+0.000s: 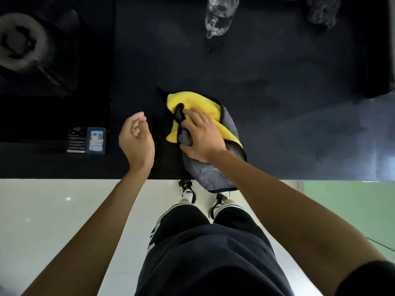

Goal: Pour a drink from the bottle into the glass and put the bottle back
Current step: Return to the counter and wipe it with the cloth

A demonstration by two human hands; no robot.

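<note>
One table [267,86]: black, carries everything.
Cloth [201,103]: yellow-grey, overhangs near edge; may slide off.
Bottle [220,16]: clear, far edge, untouched.
Right hand [203,135]: grip pinching cloth.
Left hand [136,139]: grip loosely curled, empty.
Glass: cannot tell.

Cloth [213,133] on table [277,103], before bottle [220,16]

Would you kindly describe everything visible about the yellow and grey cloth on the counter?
The cloth looks like soft microfibre, yellow on one face and grey on the other, with dark edging. It lies crumpled on the black counter, its grey end hanging over the near edge. The right hand presses on it, fingers gripping a fold.
</note>
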